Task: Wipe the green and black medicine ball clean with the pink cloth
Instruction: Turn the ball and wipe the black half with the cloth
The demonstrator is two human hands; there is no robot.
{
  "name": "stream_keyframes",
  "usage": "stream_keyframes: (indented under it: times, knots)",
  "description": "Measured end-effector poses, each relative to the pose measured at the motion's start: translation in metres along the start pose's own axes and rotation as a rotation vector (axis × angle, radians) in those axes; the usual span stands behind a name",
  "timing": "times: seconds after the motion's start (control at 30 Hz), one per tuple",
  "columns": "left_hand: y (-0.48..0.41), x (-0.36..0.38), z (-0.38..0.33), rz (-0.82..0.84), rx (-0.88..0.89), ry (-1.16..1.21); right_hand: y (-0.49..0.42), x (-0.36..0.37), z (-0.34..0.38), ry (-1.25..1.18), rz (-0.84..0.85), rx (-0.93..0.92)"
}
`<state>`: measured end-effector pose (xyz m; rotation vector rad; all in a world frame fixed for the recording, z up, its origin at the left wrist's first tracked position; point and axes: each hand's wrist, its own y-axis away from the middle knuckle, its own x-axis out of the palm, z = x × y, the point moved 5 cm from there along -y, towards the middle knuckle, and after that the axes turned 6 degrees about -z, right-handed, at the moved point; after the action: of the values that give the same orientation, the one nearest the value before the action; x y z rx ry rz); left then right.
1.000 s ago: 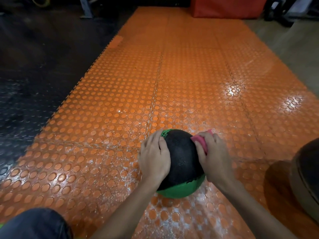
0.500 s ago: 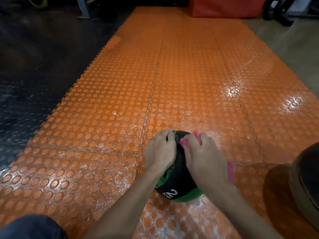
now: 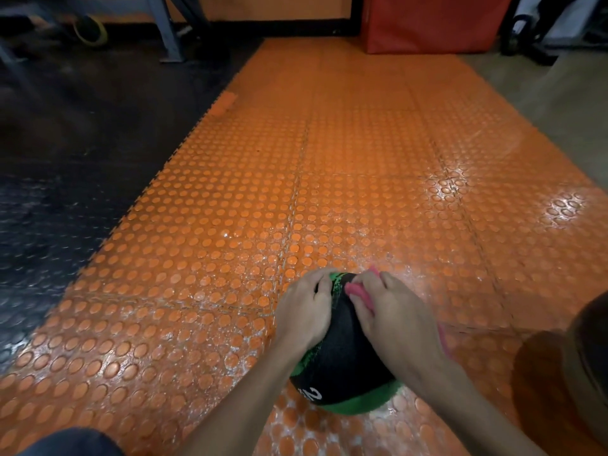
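Observation:
The green and black medicine ball [image 3: 342, 366] sits on the orange studded floor mat [image 3: 230, 258], low in the head view, with a white "2" showing near its bottom. My left hand [image 3: 304, 311] grips the ball's upper left side, fingers curled over the top. My right hand [image 3: 394, 317] presses the pink cloth [image 3: 357, 289] onto the ball's top right. Most of the cloth is hidden under that hand; a pink edge shows at the fingertips and past the wrist.
White dusty residue covers the mat around the ball. A dark round object [image 3: 589, 366] sits at the right edge. Black rubber flooring [image 3: 65, 192] lies to the left. A red padded block [image 3: 434, 21] and metal equipment legs [image 3: 167, 28] stand at the far end.
The ball has rolled so its white "2" now faces me. My right hand with the cloth has slid from the ball's right side up over its top, close to the left hand.

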<state>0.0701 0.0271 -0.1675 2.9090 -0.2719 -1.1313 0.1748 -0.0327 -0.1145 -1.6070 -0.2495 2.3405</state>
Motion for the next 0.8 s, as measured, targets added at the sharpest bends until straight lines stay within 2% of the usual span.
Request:
stream_keyframes:
  times: [0.1,0.23,0.3,0.4,0.5,0.57,0.67,0.8]
  knots:
    - [0.007,-0.004,0.004,-0.042,-0.006,0.054,-0.033,0.014,-0.015,0.042,0.027,0.083]
    - [0.018,-0.005,0.009,-0.079,-0.010,0.050,-0.055,0.045,-0.055,-0.083,0.232,0.339]
    - [0.022,-0.005,0.011,-0.084,0.004,0.060,-0.047,0.040,-0.057,-0.070,0.242,0.368]
    - [0.023,-0.006,0.012,-0.069,0.015,0.072,-0.024,0.016,-0.017,0.158,0.129,0.148]
    - [0.023,-0.011,0.010,-0.074,0.015,0.114,-0.006,0.012,0.036,0.213,0.105,-0.093]
    - [0.023,-0.012,0.012,-0.077,-0.002,0.135,-0.016,0.016,0.038,0.200,0.072,-0.122]
    - [0.025,-0.005,0.018,-0.080,-0.014,0.122,-0.038,0.023,0.003,0.119,0.069,0.013]
    - [0.028,0.000,0.013,-0.081,0.014,0.061,-0.037,0.032,-0.052,-0.010,0.133,0.287]
